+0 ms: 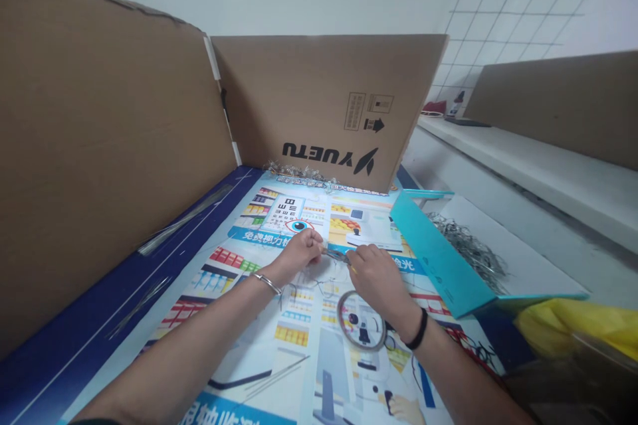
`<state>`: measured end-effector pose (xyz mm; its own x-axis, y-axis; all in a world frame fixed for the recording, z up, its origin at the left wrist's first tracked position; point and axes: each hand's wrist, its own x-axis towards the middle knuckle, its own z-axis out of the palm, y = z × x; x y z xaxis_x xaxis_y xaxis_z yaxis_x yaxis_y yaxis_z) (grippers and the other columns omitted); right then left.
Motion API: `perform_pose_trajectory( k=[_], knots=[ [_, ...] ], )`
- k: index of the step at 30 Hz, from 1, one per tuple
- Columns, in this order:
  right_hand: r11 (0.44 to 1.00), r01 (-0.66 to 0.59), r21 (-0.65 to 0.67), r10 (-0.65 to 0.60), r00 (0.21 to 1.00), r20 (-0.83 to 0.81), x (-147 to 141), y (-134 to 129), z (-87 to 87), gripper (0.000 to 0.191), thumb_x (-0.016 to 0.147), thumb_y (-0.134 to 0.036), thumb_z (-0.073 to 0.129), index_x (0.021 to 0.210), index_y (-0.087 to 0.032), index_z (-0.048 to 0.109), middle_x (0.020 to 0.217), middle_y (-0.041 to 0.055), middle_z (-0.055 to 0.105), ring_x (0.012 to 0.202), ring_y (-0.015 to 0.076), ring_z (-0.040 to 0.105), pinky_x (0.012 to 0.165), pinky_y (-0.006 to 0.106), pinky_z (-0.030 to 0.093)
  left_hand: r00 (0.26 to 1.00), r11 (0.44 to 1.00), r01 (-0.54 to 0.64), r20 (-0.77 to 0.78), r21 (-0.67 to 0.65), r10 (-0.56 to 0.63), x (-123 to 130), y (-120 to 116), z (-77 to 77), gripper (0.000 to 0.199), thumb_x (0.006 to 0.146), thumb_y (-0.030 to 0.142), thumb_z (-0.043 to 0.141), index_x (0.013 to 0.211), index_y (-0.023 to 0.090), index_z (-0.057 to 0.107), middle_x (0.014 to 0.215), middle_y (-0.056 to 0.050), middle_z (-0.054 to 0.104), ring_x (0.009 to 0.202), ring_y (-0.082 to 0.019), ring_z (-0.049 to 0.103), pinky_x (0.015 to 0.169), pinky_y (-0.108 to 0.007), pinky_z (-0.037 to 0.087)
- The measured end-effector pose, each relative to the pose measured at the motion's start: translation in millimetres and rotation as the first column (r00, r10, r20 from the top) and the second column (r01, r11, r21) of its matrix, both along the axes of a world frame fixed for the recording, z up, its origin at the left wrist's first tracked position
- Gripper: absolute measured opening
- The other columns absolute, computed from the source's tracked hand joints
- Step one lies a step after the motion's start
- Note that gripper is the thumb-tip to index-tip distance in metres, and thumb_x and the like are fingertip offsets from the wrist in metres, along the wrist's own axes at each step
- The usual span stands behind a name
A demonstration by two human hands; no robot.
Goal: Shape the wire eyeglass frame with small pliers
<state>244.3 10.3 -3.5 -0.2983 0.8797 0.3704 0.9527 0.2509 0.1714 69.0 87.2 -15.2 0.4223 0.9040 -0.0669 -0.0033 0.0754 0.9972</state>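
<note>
My left hand (303, 249) is closed in a pinch over the middle of the printed sheet, apparently on a thin wire; the fingertips hide most of it. My right hand (376, 275) is wrapped round a small metal tool that looks like pliers (337, 255). The tool's narrow end points left and meets the left fingertips. Loose thin wires (321, 287) show just below both hands. Under the right wrist lies a round coil of wire (340, 322), flat on the sheet.
A turquoise box (438, 265) at the right holds tangled wire pieces (471, 249). Straight wire bundles (184, 220) lie along the left edge. Cardboard panels (309, 99) stand behind and left, with a pile of small wire pieces (294, 171) at the back. Yellow plastic (578, 325) sits right.
</note>
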Motion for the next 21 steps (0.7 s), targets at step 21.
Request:
perform_pose_trajectory(
  k=[21],
  knots=[
    [0.999, 0.031, -0.022, -0.031, 0.999, -0.021, -2.7, -1.2, -0.5, 0.011, 0.081, -0.018, 0.052, 0.089, -0.019, 0.059, 0.084, 0.005, 0.057, 0.083, 0.0198, 0.047, 0.072, 0.032, 0.028, 1.0, 1.0, -0.002, 0.02, 0.006, 0.002, 1.7, -0.3, -0.9, 0.021, 0.066, 0.022, 0.061, 0.076, 0.018, 0.044, 0.054, 0.007, 0.048, 0.046, -0.007, 0.046, 0.048, -0.019, 0.033]
  ],
)
